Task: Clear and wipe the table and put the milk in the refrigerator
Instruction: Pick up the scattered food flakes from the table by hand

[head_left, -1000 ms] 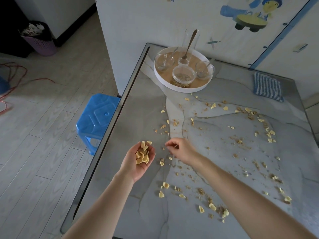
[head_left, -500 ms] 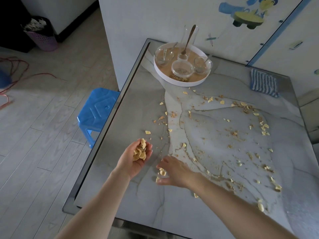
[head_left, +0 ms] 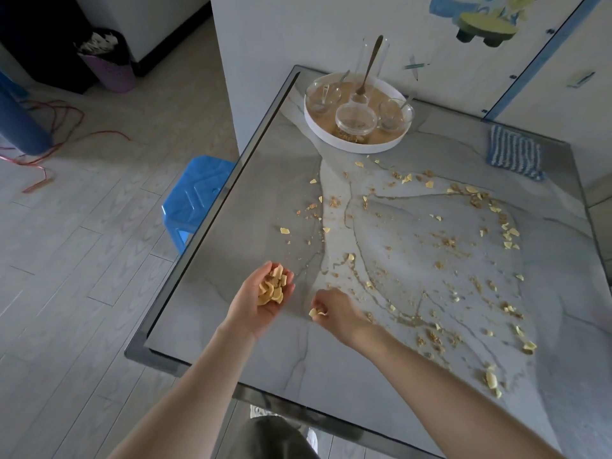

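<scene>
Head view: clearing scraps, my left hand (head_left: 265, 301) cupped open holding chips (head_left: 272, 288), my right hand (head_left: 334, 309) pinching one chip (head_left: 316, 313); next, drop it into the palm.

Left hand (head_left: 261, 301) cupped palm-up, forearm extended; right hand (head_left: 334, 311) curled palm-down, fingertips pinched together.

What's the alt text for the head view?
The left hand cups a pile of chips while the right hand pinches another off the crumb-strewn table. A round tray of glass bowls and a striped cloth sit behind.
</scene>
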